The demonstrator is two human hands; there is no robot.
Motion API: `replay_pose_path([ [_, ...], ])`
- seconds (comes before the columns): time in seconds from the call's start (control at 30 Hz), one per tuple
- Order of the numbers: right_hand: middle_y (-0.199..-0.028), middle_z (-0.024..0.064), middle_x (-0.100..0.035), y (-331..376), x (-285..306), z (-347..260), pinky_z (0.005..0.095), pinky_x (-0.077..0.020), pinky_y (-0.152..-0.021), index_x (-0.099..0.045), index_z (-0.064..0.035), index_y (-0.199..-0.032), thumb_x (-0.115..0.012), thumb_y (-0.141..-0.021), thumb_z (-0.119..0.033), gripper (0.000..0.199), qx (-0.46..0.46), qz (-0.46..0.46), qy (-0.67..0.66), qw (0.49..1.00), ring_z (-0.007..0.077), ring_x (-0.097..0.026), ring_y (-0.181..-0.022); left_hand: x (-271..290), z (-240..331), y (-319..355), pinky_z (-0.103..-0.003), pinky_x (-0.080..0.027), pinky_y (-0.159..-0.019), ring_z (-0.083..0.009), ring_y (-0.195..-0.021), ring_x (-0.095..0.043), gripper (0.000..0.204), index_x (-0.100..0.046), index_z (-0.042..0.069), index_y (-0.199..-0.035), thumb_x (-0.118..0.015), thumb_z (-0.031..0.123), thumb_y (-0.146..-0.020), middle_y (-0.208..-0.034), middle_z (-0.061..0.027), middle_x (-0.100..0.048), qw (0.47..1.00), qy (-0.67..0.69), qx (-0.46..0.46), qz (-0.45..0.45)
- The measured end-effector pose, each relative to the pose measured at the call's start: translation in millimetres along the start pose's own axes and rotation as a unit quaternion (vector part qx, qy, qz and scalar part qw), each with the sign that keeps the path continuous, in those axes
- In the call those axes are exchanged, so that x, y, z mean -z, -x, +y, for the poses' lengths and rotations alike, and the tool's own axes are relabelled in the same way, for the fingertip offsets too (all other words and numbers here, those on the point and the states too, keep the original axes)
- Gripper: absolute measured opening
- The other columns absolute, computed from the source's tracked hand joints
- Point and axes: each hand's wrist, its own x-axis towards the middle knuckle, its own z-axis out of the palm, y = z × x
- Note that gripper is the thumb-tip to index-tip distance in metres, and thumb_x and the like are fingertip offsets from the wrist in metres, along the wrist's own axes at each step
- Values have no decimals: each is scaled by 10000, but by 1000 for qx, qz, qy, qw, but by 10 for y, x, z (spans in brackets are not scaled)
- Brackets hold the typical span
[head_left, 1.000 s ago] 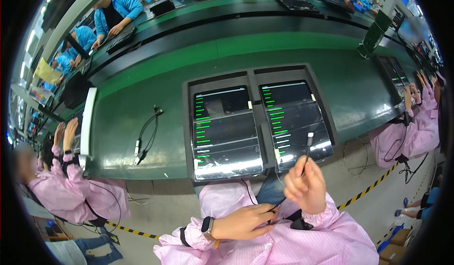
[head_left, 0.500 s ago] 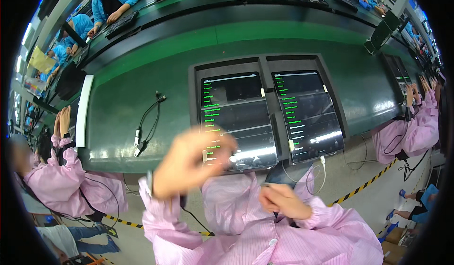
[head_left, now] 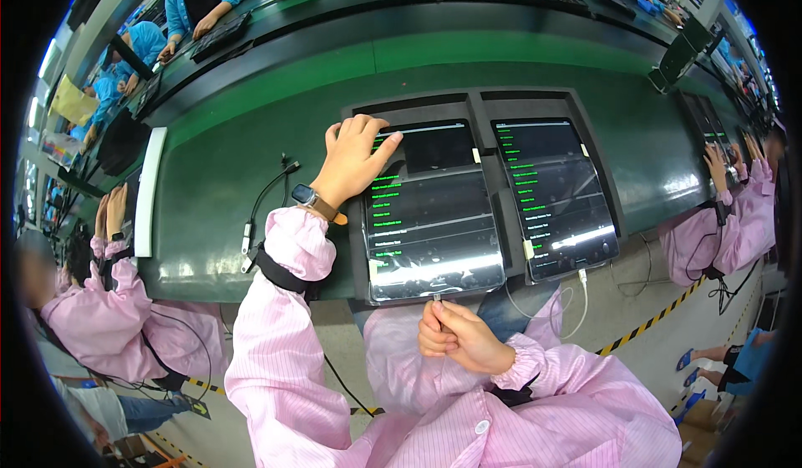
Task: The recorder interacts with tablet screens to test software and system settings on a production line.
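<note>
Two black tablets lie side by side in a dark grey foam tray, the left tablet [head_left: 434, 226] and the right tablet [head_left: 558, 192], both showing lists of green and white text. My left hand [head_left: 355, 159] rests with fingers spread over the tray's left rim and the upper left corner of the left tablet. Below that tablet's near edge, my right hand [head_left: 464, 334] pinches a small plug [head_left: 436, 298], its tip at the edge; whether it is seated I cannot tell. A white cable [head_left: 583, 288] runs from the near edge of the right tablet.
On the green bench left of the tray [head_left: 614, 192] lies a short black cable [head_left: 266, 209]. Farther left stands a long white panel [head_left: 151, 192]. Co-workers in pink sit on both sides; others in blue work across the bench. A black stand [head_left: 681, 55] is at the far right.
My left hand has moved from above the left tablet's near part to its far left corner, fingers spreading. My right hand has come up and left to the tablet's near edge.
</note>
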Motion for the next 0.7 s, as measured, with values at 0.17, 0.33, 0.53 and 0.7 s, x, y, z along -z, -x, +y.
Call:
replay_pose_path([
  [0.17,-581,-41,-261,15,18,35,246,-293,-539,-390,-87,-785,-276,-1038,-280,338,-24,-9,-11,1000,77,-247,-513,-9,-36,23,-447,-247,-1026,-246,-1141,-464,407,-558,72,-1159,-442,401,-950,-1114,-84,-536,1000,0,-3,3],
  [0.33,-590,-41,-271,14,24,-7,242,-292,-538,-373,-91,-789,-284,-1040,-266,319,-10,-4,-27,1000,75,-262,-529,8,-32,22,-442,-247,-1026,-254,-1150,-458,428,-551,68,-1172,-452,415,-943,-1137,-88,-532,1000,-6,-2,3],
  [0.53,-572,-45,-250,-17,-37,-52,236,-267,-509,-383,-106,-764,-274,-1037,-293,348,-7,19,-24,999,73,-229,-498,42,-20,29,-434,-240,-1029,-250,-1146,-459,465,-561,68,-1179,-491,445,-916,-1133,-90,-532,1000,5,2,1],
  [0.7,-566,-60,-231,-22,-11,-127,232,-231,-475,-362,-125,-742,-297,-1034,-313,353,-41,3,-69,997,64,-198,-478,133,26,-7,-415,-246,-1024,-254,-1148,-453,625,-572,50,-1173,-601,554,-805,-1129,-99,-522,999,13,9,-37],
])
